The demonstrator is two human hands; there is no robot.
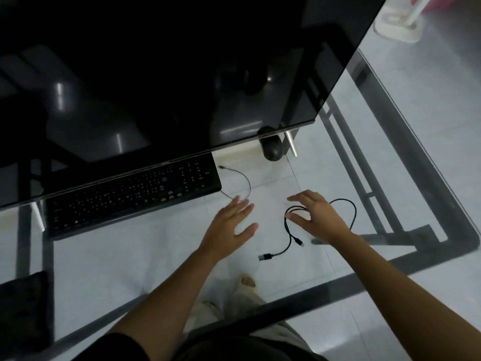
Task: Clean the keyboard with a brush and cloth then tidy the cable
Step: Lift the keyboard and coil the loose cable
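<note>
A black keyboard [132, 195] lies on the glass desk, partly under the monitor's lower edge. Its thin cable [243, 179] curls from its right end towards my left hand [230, 229], which hovers open, fingers spread, just right of the keyboard. A thicker black cable [290, 239] is looped on the glass, with two plugs lying loose at its near end. My right hand [316, 216] is over the loop, fingers bent and apart, fingertips touching the bundled part. No brush is in view.
A large dark monitor [156, 74] fills the upper left. A black mouse [272, 149] sits by its stand. A dark cloth-like pad [24, 311] lies at the near left. The glass desk's dark metal frame [390, 222] shows through, with the tiled floor and my feet below.
</note>
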